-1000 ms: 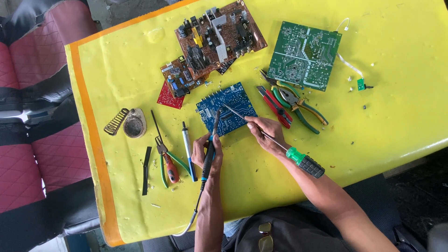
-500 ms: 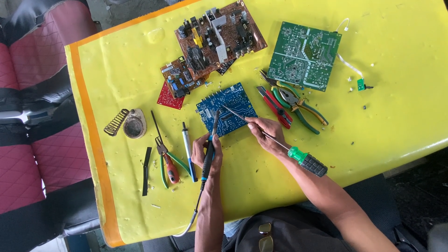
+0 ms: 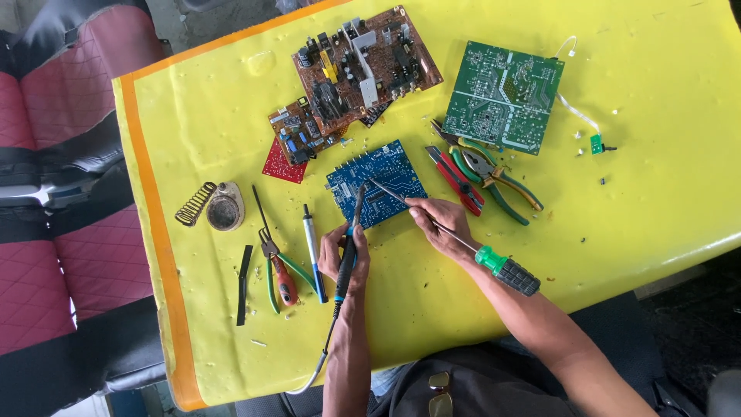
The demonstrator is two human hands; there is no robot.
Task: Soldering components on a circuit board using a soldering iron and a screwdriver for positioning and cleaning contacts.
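A small blue circuit board (image 3: pixel 386 174) lies on the yellow table (image 3: pixel 231 93), just ahead of both hands. My left hand (image 3: pixel 342 253) grips a black and blue soldering iron (image 3: pixel 350 245) whose tip rests on the board's left part. My right hand (image 3: pixel 440 222) holds a screwdriver (image 3: pixel 494 262) with a green and black handle; its shaft runs up-left and its tip touches the board near the iron's tip.
A large brown board (image 3: pixel 363 66), a smaller brown board (image 3: pixel 301 139) and a red board (image 3: pixel 282 164) lie behind; a green board (image 3: pixel 502 96) at right. Pliers and cutters (image 3: pixel 486 174) sit right of the blue board; pliers (image 3: pixel 279 270), a blue pen-like tool (image 3: pixel 312 251), round tin (image 3: pixel 225 208) and spring stand (image 3: pixel 194 204) left.
Both hands and their tools hold nearly the same place on the blue board; the screwdriver handle has shifted very slightly. Nothing else on the table has moved.
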